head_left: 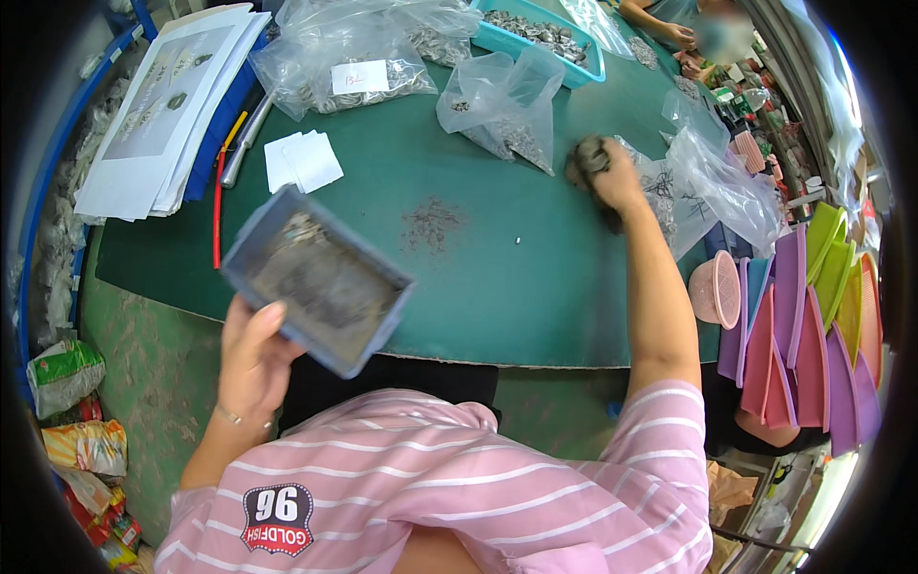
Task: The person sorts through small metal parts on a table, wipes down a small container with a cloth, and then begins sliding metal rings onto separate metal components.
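My left hand (253,354) grips a blue plastic bin (394,316) by its near left side, thumb over the rim. The bin is tilted above the table's front edge; its inside is dirty, with a few small pale pieces (304,230) at the far end. My right arm reaches far out to the right. There my right hand (620,180) is closed on a crumpled, dirty grey rag (585,158) at the table top. A patch of small dark bits (433,226) lies on the green table (507,297) between my hands, with a tiny white piece (517,240) nearby.
Clear bags of metal parts (363,96) and a turquoise tray (593,72) stand at the back. Papers (158,115), white cards (304,161) and a red-yellow tool (218,210) lie left. Colourful plastic bins (803,325) and a pink basket (712,290) are right. Another person's hands (681,38) show far right.
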{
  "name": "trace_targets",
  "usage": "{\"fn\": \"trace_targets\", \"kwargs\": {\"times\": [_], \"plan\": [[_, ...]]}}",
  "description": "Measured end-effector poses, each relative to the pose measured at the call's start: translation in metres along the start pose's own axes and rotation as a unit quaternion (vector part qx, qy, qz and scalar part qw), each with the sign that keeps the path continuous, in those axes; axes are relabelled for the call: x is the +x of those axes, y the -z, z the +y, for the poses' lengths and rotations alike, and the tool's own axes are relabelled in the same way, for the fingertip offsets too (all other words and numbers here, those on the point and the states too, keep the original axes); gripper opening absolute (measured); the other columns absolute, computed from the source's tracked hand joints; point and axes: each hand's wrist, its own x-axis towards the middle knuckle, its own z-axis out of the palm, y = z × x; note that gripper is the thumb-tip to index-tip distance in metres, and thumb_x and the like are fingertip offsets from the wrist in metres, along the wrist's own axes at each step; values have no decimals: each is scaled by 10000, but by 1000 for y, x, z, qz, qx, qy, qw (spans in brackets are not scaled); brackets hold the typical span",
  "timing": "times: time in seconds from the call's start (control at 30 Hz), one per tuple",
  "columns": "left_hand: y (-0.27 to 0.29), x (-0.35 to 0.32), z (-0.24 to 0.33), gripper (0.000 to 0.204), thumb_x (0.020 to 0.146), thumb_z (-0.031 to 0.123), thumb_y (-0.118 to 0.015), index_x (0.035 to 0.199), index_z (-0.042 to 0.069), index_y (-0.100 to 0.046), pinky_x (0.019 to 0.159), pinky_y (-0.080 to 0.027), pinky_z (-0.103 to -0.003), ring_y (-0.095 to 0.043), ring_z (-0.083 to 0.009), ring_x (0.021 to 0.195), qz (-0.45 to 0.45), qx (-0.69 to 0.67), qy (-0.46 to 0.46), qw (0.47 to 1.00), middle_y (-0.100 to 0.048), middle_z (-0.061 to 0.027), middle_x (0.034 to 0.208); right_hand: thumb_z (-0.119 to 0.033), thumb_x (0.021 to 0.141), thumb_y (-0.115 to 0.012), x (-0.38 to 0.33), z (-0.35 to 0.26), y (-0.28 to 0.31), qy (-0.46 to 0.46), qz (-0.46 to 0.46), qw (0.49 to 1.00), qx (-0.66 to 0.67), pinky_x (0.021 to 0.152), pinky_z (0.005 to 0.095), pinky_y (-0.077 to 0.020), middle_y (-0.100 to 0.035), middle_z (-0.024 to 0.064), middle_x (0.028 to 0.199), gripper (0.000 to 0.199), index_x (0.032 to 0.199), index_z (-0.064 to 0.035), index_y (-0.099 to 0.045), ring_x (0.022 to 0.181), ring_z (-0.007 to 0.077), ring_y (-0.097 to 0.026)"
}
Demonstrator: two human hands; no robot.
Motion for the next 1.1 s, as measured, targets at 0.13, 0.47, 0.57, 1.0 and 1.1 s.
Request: {"fn": "trace_targets", "kwargs": {"times": [0.13, 0.47, 0.57, 1.0, 1.1], "plan": [[67, -54, 8, 550, 848, 180, -597, 1335, 14, -402, 1002, -413, -414, -513, -251, 1177, 75, -17, -60, 995, -496, -114, 1317, -147, 803, -666, -16, -18, -11, -120, -114, 937, 306, 924, 322, -430, -625, 106, 1150, 398, 1169, -12, -585, 1067, 204, -572], [132, -115, -19, 470, 831, 123, -591, 1270, 14, -460, 931, -475, -497, -562, -296, 1125, 133, -92, 119, 980, -556, -147, 1240, -2, 780, -651, -84, -109, -15, 132, -157, 954, 221, 1025, 355, -386, -508, 128, 1353, 399, 1173, -42, -599, 1261, 283, -475], [112, -90, -33, 487, 822, 74, -609, 1265, 11, -418, 907, -492, -517, -562, -300, 1114, 132, -45, 139, 980, -539, -150, 1230, 10, 770, -646, -79, -159, -31, 153, -165, 945, 238, 1036, 339, -372, -502, 133, 1355, 442, 1204, -45, -578, 1264, 302, -468], [49, -39, -59, 564, 866, 63, -532, 1368, 137, -285, 986, -395, -618, -514, -315, 1178, 54, -111, 223, 967, -462, -124, 1311, 41, 682, -689, -79, -254, -51, 254, -108, 883, 379, 948, 359, -445, -600, 162, 1185, 402, 1067, -58, -627, 1119, 321, -567], [48, -38, -58, 542, 869, 91, -515, 1364, 128, -299, 978, -402, -616, -523, -319, 1164, 54, -111, 228, 966, -464, -119, 1315, 41, 698, -685, -20, -222, -65, 208, -37, 922, 323, 940, 345, -447, -611, 154, 1164, 363, 1046, -50, -641, 1095, 307, -580]]}}
